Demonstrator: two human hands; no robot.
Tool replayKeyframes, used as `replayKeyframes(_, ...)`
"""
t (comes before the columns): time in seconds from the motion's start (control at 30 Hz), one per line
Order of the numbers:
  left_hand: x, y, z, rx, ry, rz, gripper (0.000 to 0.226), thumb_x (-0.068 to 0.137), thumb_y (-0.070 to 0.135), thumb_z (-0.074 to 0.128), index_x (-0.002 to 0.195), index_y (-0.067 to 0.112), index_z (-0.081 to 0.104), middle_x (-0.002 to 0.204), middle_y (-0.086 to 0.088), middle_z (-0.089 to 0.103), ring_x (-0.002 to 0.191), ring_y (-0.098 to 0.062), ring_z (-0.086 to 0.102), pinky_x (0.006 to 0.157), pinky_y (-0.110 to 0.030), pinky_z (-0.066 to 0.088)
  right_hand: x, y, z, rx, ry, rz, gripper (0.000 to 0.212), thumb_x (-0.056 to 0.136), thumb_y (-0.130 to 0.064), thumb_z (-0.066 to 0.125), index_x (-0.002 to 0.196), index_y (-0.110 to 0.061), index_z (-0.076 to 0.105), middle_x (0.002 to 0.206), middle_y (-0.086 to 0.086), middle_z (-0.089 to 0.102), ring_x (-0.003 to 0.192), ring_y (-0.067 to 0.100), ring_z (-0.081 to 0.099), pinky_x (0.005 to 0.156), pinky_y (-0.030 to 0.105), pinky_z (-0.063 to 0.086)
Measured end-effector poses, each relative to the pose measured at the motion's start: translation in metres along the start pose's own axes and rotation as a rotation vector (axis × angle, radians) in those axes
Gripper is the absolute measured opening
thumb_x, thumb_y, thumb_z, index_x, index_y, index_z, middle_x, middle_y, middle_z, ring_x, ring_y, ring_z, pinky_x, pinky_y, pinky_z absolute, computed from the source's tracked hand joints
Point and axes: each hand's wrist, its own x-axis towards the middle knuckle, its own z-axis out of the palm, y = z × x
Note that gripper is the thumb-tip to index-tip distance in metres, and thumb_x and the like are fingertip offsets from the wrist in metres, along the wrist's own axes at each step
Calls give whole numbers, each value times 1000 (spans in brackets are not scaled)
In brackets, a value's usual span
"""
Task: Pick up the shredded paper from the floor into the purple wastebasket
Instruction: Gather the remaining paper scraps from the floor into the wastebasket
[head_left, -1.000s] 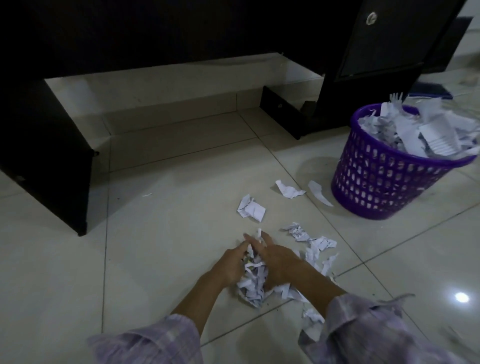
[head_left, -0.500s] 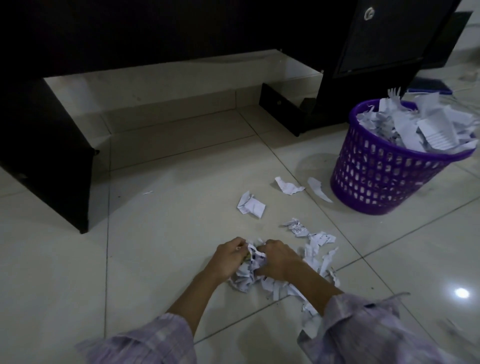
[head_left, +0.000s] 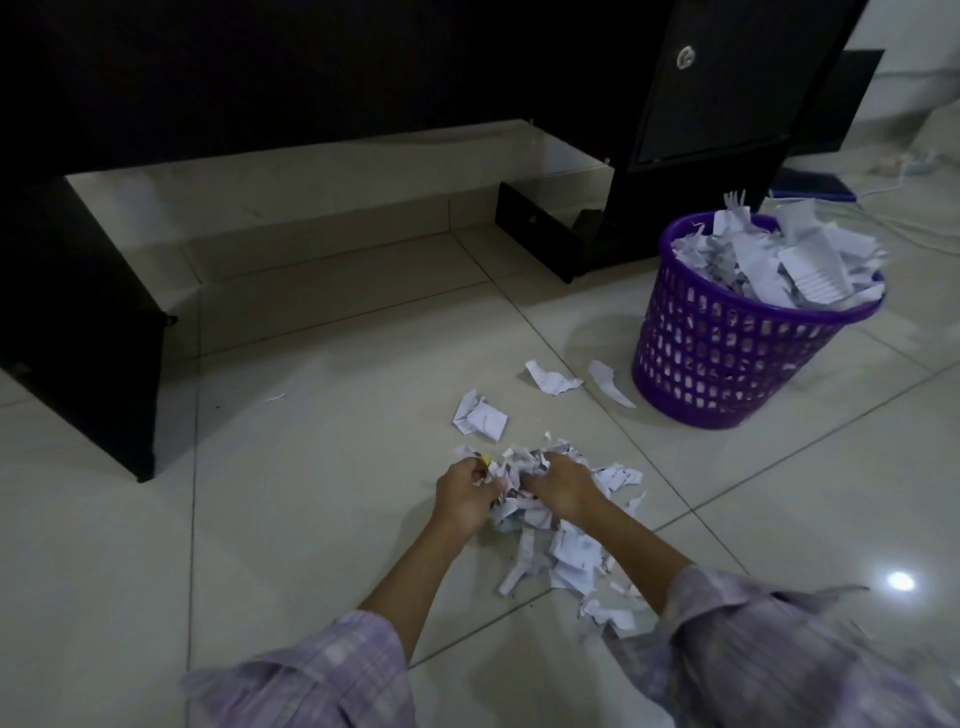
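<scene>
A pile of white shredded paper (head_left: 569, 551) lies on the pale tiled floor in front of me. My left hand (head_left: 464, 496) and my right hand (head_left: 558, 488) are side by side at the far end of the pile, fingers curled into a bunch of the shreds. Three loose scraps lie beyond: a crumpled piece (head_left: 480, 415), another (head_left: 550, 378) and a strip (head_left: 610, 384) by the basket's foot. The purple wastebasket (head_left: 722, 358) stands at the right, heaped with paper above its rim.
A dark desk (head_left: 78, 332) spans the back, with a leg panel at the left and a cabinet (head_left: 711, 88) with a round lock behind the basket. A dark blue flat object (head_left: 810, 184) and cables lie on the floor at the far right.
Both hands have curled shut into the shreds and bunched them together at the pile's far end. The camera has shifted slightly; the basket looks nearer.
</scene>
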Motion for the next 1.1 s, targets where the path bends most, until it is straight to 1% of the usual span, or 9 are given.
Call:
replayKeyframes(0.17,2,13,14,-74,17,-45,29,93,8,57,120,-1,62,119,-17,65,110,-29,61,89,-31,48,-18,-13,-16,466,-162,193,16,94,-25,48,96,-11,57,96,10,56,84,22,51,82,33,39)
replayKeyframes(0.27,1,22,21,-123,-6,-49,31,96,6,50,126,3,60,124,-14,63,113,-28,60,94,-33,47,-22,-8,-28,570,-230,157,49,94,-51,49,129,-18,49,127,6,50,118,28,49,97,39,36)
replayKeyframes(0.37,-2,33,28,-173,-43,-52,28,97,4,45,116,6,65,112,-17,66,93,-26,63,74,-29,50,-17,3,-30,546,-165,59,96,49,-80,71,124,-23,58,128,-3,61,117,26,59,101,43,45)
replayKeyframes(0.47,-8,50,35,-241,-82,-102,28,94,-2,41,112,2,62,105,-31,62,69,-23,57,51,-22,47,2,25,-34,570,-22,38,79,36,-68,85,100,-24,69,103,4,73,93,24,70,86,49,57)
replayKeyframes(0.57,-10,61,40,-285,-104,-96,34,91,-10,44,122,-2,54,114,-24,64,85,-26,60,60,-24,51,-16,18,-52,557,81,37,63,48,-49,87,101,-20,70,104,3,72,95,21,68,88,37,56)
replayKeyframes(0.67,-16,77,44,-255,-125,-6,31,88,-16,45,116,-7,57,95,-13,64,83,-23,59,65,-23,52,-29,16,-69,564,151,23,34,72,-28,77,103,-17,68,107,5,70,101,22,65,92,36,52)
replayKeyframes(0.8,-17,109,53,-216,-140,86,30,84,-17,49,106,-2,62,96,-13,63,88,-25,61,79,-35,55,-36,17,-99,573,222,-11,28,77,-20,74,103,-17,65,113,6,67,103,22,63,95,36,51)
replayKeyframes(0.97,-11,159,65,-227,-183,153,20,87,-5,58,103,1,68,93,-11,67,87,-22,63,82,-29,54,-40,16,-158,579,287,2,62,71,-25,76,125,-7,52,120,7,59,110,27,59,96,41,50)
replayKeyframes(1.1,-3,209,74,-205,-215,249,24,88,-1,54,104,10,69,99,-7,69,92,-16,62,78,-21,49,-35,10,-212,553,362,-58,73,51,-38,79,115,-9,62,117,9,65,103,27,63,92,42,54)
